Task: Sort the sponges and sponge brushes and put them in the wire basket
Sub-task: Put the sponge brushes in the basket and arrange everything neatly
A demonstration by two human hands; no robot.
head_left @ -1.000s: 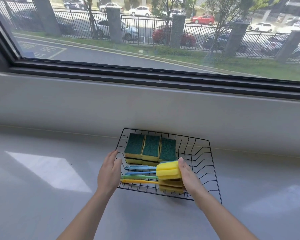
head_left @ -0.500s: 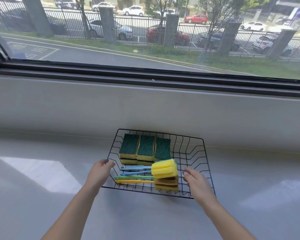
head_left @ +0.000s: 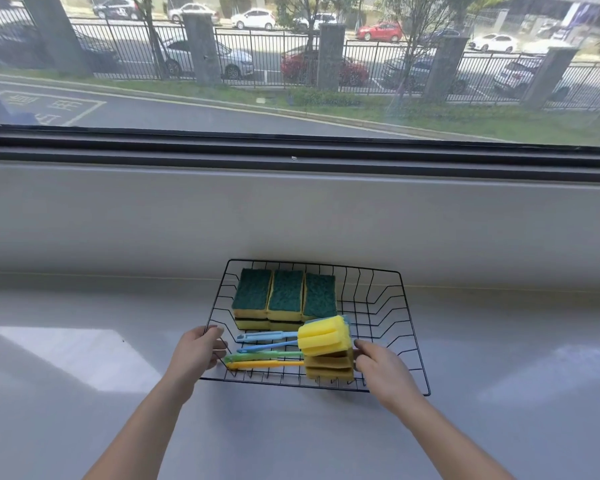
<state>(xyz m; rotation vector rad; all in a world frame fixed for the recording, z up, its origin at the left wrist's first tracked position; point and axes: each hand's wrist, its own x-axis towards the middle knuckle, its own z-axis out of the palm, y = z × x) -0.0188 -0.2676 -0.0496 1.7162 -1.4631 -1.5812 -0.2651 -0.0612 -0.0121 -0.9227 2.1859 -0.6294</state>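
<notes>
A black wire basket (head_left: 388, 299) sits on the glossy grey desk (head_left: 84, 393), close to the low grey wall under the window (head_left: 291, 64). Inside it, toward 11 o'clock, stand the green-topped yellow rectangular sponges (head_left: 284, 296), three side by side, with at least two more visible beneath them. At the 6 o'clock edge lie the sponge brushes (head_left: 323, 351), stacked with yellow foam heads at the right and thin plastic handles pointing toward 9 o'clock: two blue, one green, one yellow. The uppermost foam head is brighter yellow than those below.

The left hand (head_left: 196, 353) is at the basket's 8 o'clock corner, fingers (head_left: 212, 332) curled over the rim wire, grasping it. The right hand (head_left: 383, 370) reaches into the basket at 5 o'clock, fingers touching the right side of the stacked foam heads; whether they grip the heads cannot be told. Both forearms are bare.
</notes>
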